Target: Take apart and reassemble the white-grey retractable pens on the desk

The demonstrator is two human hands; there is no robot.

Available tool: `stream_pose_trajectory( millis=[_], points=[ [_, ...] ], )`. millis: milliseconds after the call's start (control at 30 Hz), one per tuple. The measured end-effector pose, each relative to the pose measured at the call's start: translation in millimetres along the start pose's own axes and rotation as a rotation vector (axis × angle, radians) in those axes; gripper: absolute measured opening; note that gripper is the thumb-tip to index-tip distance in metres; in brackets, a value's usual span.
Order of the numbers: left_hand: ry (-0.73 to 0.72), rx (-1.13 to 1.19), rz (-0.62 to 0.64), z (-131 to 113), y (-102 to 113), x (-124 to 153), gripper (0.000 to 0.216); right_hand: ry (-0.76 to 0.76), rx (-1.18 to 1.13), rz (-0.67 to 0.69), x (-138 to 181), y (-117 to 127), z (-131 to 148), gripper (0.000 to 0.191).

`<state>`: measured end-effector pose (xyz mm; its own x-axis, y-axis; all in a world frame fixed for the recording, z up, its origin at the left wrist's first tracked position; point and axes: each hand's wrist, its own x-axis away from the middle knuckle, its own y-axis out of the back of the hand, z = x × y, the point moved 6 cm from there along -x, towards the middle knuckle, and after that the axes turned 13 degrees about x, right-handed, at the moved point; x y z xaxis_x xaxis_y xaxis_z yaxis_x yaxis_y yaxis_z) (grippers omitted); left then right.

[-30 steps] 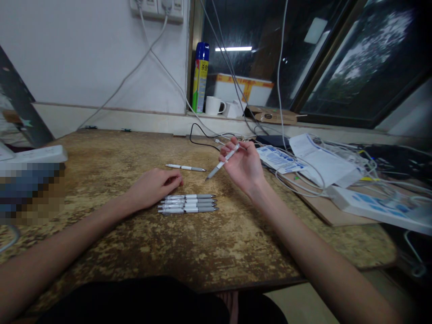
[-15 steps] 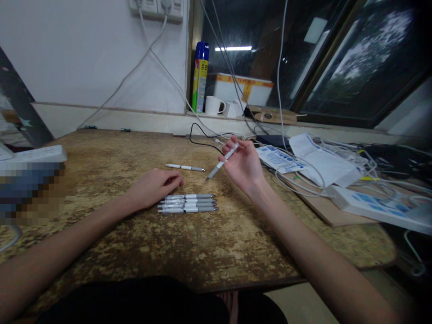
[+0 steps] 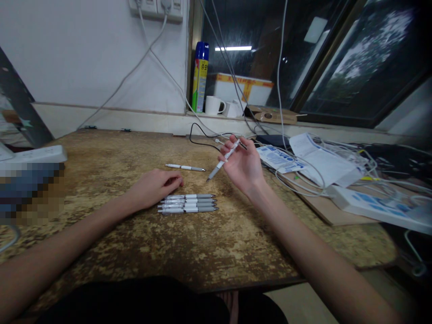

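I'm seeing the right hand (image 3: 245, 166) holding a pen (image 3: 219, 165) in bent fingers, slanting tip-down above the table (image 3: 202, 252); the left hand (image 3: 153, 185) is resting, fingers curled, can't tell its grip, beside a row of pens (image 3: 192, 205), a loose pen (image 3: 187, 168) lying beyond.

White mug (image 3: 212, 106) beside spray can (image 3: 200, 81) on windowsill (image 3: 229, 124); white cable (image 3: 278, 72) hanging before window (image 3: 351, 72)

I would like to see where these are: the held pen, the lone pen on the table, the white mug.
Held pen (image 3: 219, 165): head view, middle of its barrel.
Lone pen (image 3: 186, 168): head view, white barrel.
White mug (image 3: 212, 105): head view, the mug's body.
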<state>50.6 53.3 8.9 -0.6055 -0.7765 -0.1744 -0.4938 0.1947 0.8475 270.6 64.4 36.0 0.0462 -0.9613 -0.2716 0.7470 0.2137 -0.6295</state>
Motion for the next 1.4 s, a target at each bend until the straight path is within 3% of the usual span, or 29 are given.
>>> stream_pose_trajectory(
  millis=[267, 633, 767, 933, 1400],
  points=[
    [-0.001, -0.019, 0.003, 1.5, -1.0, -0.4, 0.039, 0.026, 0.156, 0.016, -1.6, 0.6, 1.4, 0.007],
    [-0.005, -0.010, -0.004, 0.5, -0.2, 0.2, 0.038, 0.077, 0.231, 0.024, -2.6, 2.4, 2.7, 0.009],
    [-0.003, -0.012, -0.004, 0.2, -0.2, 0.5, 0.037, 0.077, 0.165, 0.041, -1.9, 1.2, 2.8, 0.016],
    [-0.002, -0.012, 0.001, 1.2, -1.0, 0.6, 0.038, 0.073, 0.193, 0.039, -1.9, 0.5, 2.7, 0.007],
    [0.006, -0.028, 0.006, 2.3, -1.4, -0.1, 0.036, 0.062, 0.120, 0.050, -1.4, -0.3, 2.7, 0.008]
  ],
)
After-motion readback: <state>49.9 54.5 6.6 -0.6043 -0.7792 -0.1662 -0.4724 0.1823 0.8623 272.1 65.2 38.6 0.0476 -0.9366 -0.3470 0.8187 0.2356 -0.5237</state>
